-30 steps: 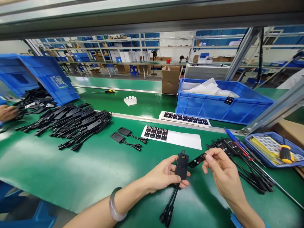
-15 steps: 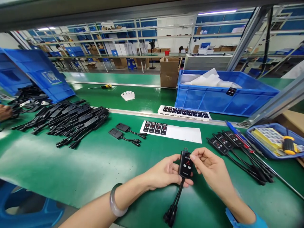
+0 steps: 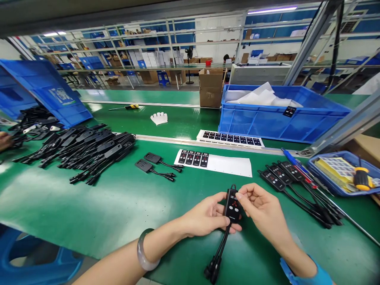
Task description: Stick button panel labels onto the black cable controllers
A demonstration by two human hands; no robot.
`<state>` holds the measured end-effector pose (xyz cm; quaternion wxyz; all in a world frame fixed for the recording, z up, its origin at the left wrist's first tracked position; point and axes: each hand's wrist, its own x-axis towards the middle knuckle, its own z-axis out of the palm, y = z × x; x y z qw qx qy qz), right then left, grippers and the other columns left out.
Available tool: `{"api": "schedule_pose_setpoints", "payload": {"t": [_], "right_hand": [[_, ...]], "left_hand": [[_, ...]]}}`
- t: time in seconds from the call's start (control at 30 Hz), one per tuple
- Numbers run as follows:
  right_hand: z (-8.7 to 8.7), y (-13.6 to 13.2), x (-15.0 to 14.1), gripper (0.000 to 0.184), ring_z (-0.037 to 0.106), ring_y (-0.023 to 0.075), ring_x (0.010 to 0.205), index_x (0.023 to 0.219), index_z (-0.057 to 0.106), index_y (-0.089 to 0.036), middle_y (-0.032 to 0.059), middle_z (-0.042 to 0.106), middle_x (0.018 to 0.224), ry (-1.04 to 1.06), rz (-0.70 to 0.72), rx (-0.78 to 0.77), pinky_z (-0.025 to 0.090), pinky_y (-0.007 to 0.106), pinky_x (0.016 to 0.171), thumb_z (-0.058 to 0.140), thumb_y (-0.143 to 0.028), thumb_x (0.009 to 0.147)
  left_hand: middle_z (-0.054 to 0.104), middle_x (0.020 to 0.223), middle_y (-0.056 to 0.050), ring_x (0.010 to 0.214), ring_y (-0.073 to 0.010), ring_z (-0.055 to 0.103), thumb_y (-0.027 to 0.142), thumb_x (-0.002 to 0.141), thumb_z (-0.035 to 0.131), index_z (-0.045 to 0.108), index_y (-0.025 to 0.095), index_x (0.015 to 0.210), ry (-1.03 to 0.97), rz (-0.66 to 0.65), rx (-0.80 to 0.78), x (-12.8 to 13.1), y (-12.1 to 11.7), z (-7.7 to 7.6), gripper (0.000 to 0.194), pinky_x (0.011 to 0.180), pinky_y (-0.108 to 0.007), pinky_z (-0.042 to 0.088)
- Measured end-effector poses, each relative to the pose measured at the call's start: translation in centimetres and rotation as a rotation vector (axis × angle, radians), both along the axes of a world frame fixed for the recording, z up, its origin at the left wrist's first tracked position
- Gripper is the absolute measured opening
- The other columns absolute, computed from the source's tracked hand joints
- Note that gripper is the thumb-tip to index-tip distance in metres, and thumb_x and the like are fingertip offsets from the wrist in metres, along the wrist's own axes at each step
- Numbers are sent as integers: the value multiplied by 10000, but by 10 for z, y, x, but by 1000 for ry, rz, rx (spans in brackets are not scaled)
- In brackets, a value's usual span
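My left hand (image 3: pixel 208 217) is wrapped round a small black controller (image 3: pixel 229 192) with a hanging loop on top and cables dangling below. A black label (image 3: pixel 233 208) with red marks and pale buttons lies over its face. At the upper right corner of that label, the thumb and fingers of my right hand (image 3: pixel 263 208) are pinched; the fingertips hide the corner. Beyond my hands, a white backing sheet (image 3: pixel 228 168) carries several similar labels at its left end. Two controllers with plain faces (image 3: pixel 143 166) lie left of the sheet. Labelled controllers (image 3: pixel 271 178) rest to the right.
A large pile of black cabled controllers (image 3: pixel 89 148) covers the left, beside a tilted blue crate (image 3: pixel 59 93) and another person's hand (image 3: pixel 5 140). Behind the sheet stand another label strip (image 3: pixel 230 138) and a blue bin (image 3: pixel 267 124). A tool tray (image 3: pixel 341 186) sits right.
The label, earlier held apart beside the controller in my right hand, now lies over its face. My right hand moved left to the controller. The view shifted slightly.
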<state>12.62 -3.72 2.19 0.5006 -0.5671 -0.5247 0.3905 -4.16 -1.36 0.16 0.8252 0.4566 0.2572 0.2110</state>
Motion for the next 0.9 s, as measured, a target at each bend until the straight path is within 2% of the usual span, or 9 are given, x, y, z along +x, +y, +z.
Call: {"api": "schedule_pose_setpoints", "payload": {"t": [0.4, 0.47, 0.57, 0.67, 0.77, 0.9], "right_hand": [[-4, 0, 1, 288, 433, 91, 408, 697, 560, -194, -35, 504, 535, 16, -18, -25, 396, 213, 360, 666, -460, 732], [-9, 1, 3, 274, 440, 97, 422, 817, 571, -193, -45, 498, 545, 2, -22, -21, 392, 214, 373, 662, -441, 747], [-17, 4, 9, 375, 483, 122, 497, 1063, 512, -208, -61, 478, 583, -62, -16, 0, 421, 224, 442, 644, -414, 779], [-24, 7, 11, 367, 528, 140, 587, 1070, 508, -212, -42, 484, 657, -115, 36, -23, 457, 239, 510, 606, -436, 796], [-30, 8, 7, 379, 575, 165, 667, 1080, 529, -207, 1, 572, 766, -101, 137, -71, 488, 259, 537, 580, -455, 797], [-35, 3, -3, 538, 617, 205, 814, 1236, 476, -210, 53, 648, 977, -105, 258, -72, 533, 323, 687, 648, -402, 764]], "left_hand": [[670, 888, -91, 841, -214, 690, 204, 767, 679, 457, 176, 1205, 24, 14, 65, 2, -1, 4, 492, 791, -338, 514], [670, 891, -91, 849, -223, 689, 206, 755, 689, 452, 179, 1203, 32, 17, 62, 2, -1, 1, 507, 786, -344, 517], [669, 904, -90, 845, -237, 692, 225, 727, 722, 463, 187, 1177, 27, 26, 42, 2, -1, -1, 521, 777, -356, 524], [671, 934, -114, 807, -240, 699, 321, 773, 684, 493, 180, 1152, 6, 44, -13, 2, 1, 1, 447, 758, -369, 532], [668, 960, -142, 769, -240, 702, 422, 839, 577, 506, 159, 1166, -28, 80, -75, 2, 4, 4, 426, 712, -366, 542], [675, 918, -138, 640, -179, 682, 404, 859, 530, 534, 131, 1102, -42, 138, -56, 2, 10, 2, 365, 608, -291, 540]]}}
